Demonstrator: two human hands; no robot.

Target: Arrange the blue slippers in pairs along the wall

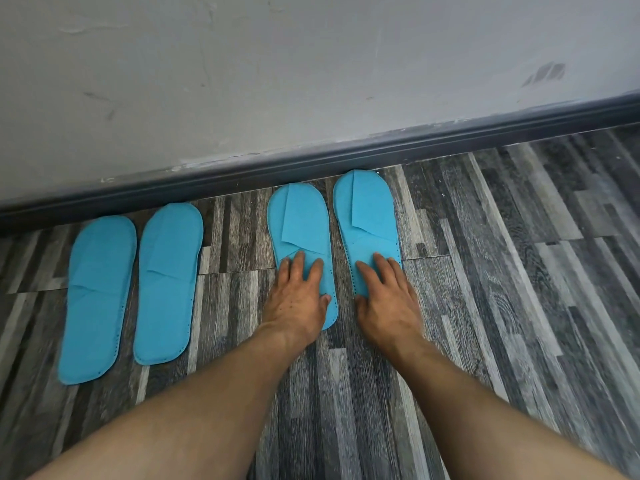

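Item: second pair of blue slippers [367,216], long axes toward the skirting board [311,164]; my left hand [298,296] and right hand [388,299] lie flat, fingers spread, one pressing each heel, gripping nothing.

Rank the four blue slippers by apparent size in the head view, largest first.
1. Far-left slipper and second-left slipper: alike, nearer the camera.
2. Slipper under the left hand and slipper under the right hand: partly covered, so unranked.
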